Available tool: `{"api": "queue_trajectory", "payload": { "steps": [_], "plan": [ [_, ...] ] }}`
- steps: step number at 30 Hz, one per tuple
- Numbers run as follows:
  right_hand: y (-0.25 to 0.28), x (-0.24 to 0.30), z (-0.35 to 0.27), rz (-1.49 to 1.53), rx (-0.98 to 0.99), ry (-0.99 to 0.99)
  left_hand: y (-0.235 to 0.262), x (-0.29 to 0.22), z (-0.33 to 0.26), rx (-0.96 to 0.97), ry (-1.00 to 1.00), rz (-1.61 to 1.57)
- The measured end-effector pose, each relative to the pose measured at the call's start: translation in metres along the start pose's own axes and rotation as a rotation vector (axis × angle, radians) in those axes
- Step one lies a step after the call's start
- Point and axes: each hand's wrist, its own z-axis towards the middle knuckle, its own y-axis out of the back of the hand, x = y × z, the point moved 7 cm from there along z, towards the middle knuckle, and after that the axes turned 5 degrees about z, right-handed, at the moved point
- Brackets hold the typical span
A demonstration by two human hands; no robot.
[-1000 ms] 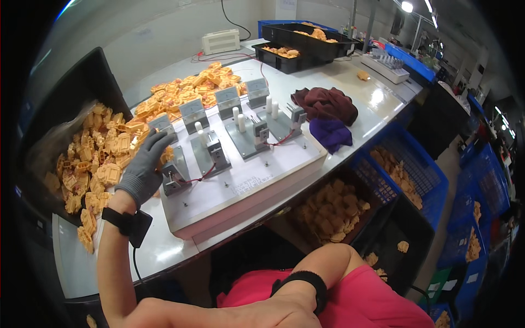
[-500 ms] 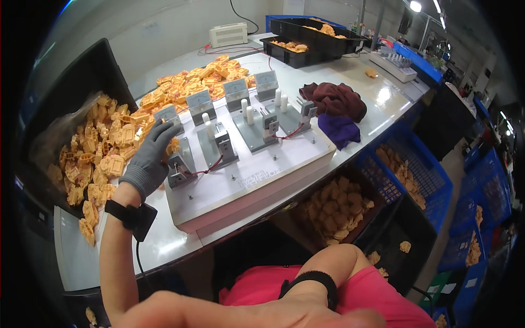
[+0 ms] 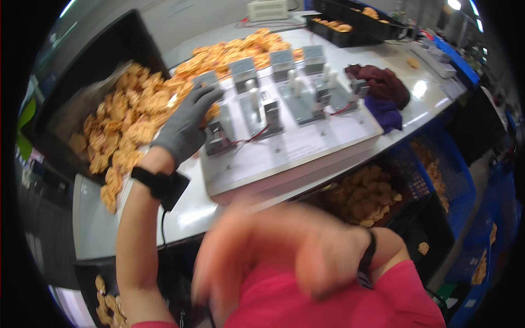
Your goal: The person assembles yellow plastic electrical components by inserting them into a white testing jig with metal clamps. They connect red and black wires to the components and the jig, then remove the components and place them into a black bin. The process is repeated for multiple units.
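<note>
My left hand [image 3: 188, 120], in a grey glove, reaches to the leftmost test station. Its fingers curl over a small orange plastic part [image 3: 212, 112] that is partly hidden behind them. That station's clamp block [image 3: 219, 141] stands just beside the part, with a gauge [image 3: 206, 80] behind the fingertips. Three more stations with gauges, white posts and red wires share the white box-shaped test fixture [image 3: 295, 158]. My bare right hand [image 3: 279, 240] is in front of my body, below the fixture's near edge. Motion smears its fingers, and I see no object in it.
Orange parts [image 3: 240, 49] lie heaped behind the fixture and spill from a tipped black bin [image 3: 123, 41] at left. Maroon cloth [image 3: 385, 87] and purple cloth [image 3: 384, 113] lie right of it. Below stand a blue crate [image 3: 459, 180] and a black bin [image 3: 432, 227].
The view has shifted, so the table sits higher and further right. My right hand has swung up from the lower edge toward the fixture. My left hand stays at the leftmost station.
</note>
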Motion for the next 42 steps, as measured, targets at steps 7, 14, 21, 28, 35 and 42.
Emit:
{"api": "queue_trajectory", "payload": {
  "steps": [7,14,21,28,35,42],
  "plan": [
    [0.127,0.077,-0.005,-1.515,-0.604,0.276,-0.001,-0.005,0.005,0.006,0.038,0.063],
    [0.143,0.037,0.021,-1.518,-0.521,0.249,-0.001,-0.003,0.003,0.0,0.044,0.07],
    [0.151,0.027,0.024,-1.38,-0.558,0.391,-0.001,-0.002,0.004,0.022,0.035,0.089],
    [0.147,0.027,0.032,-1.335,-0.467,0.284,-0.012,-0.003,-0.002,0.068,0.036,-0.018],
    [0.161,0.031,0.014,-1.469,-0.704,0.384,0.025,0.004,-0.045,0.065,0.178,-0.07],
    [0.16,0.025,0.011,-1.294,-0.73,0.406,0.081,0.167,-0.279,0.259,1.203,0.062]
  ]
}}
